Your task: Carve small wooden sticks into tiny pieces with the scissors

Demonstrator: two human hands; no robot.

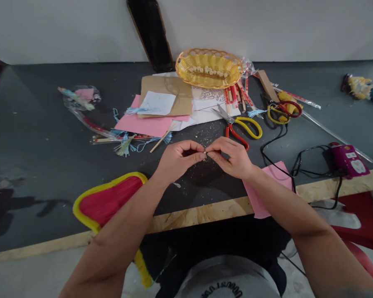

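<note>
Over the dark tabletop, my left hand (182, 159) and my right hand (231, 155) meet fingertip to fingertip. Both are closed in a pinch around a tiny pale piece (205, 153), mostly covered by the fingers, too small to name. Fine crumbs (202, 136) lie scattered on the table just beyond and beneath the fingers. Just past my right hand are scissors (236, 124) with one red and one yellow handle, blades apart. A yellow woven basket (189, 78) farther back holds a row of small whitish pieces (208, 71).
Pink paper (139, 122), brown card (164, 89) and light blue tassels (124, 142) lie to the left. A phone (152, 37) leans on the wall. At right are a purple box (349, 161) with black cords and pink sheets (257, 200) over the edge. A red-and-yellow piece (112, 198) lies beside my left forearm.
</note>
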